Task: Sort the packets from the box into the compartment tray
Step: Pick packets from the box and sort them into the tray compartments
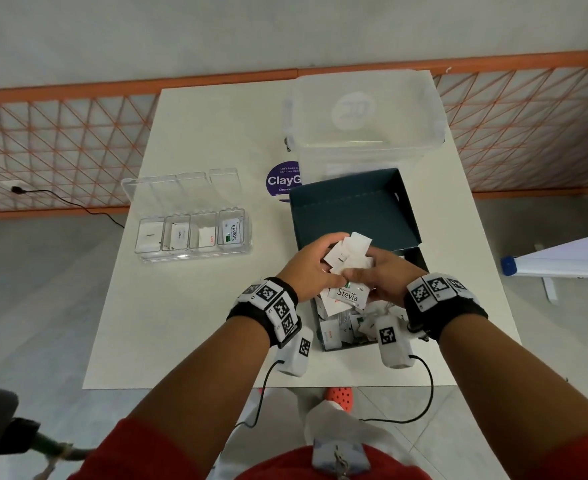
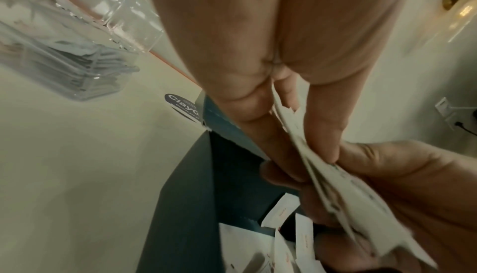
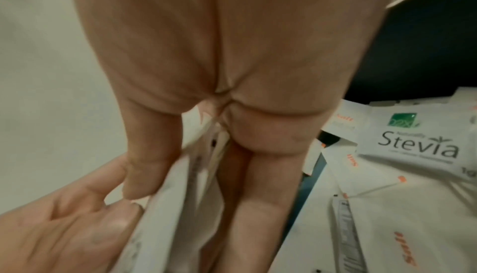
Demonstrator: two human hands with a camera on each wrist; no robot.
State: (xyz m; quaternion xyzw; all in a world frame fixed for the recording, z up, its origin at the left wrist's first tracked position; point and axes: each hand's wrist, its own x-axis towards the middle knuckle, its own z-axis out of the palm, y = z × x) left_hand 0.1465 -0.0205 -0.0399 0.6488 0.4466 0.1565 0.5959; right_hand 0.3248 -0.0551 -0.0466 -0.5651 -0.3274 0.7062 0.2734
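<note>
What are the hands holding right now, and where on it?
Both hands hold one bunch of packets over the box: left hand pinches its left edges, right hand grips its right side.

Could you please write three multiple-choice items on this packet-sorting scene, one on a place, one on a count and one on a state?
1. Where in the compartment tray does the Stevia packet lie?
A. the leftmost compartment
B. the rightmost compartment
C. on the open lid

2. How many compartments does the tray have?
A. two
B. six
C. four

3. What are the two hands doing?
A. both holding a bunch of packets over the box
B. both resting flat on the table
C. closing the tray's lid

Answers:
1. B: the head view shows the Stevia print in the compartment nearest the box.
2. C: three dividers split the tray into four bays in a row.
3. A: the left hand and right hand each have fingers curled on the white packets above the open box.
</note>
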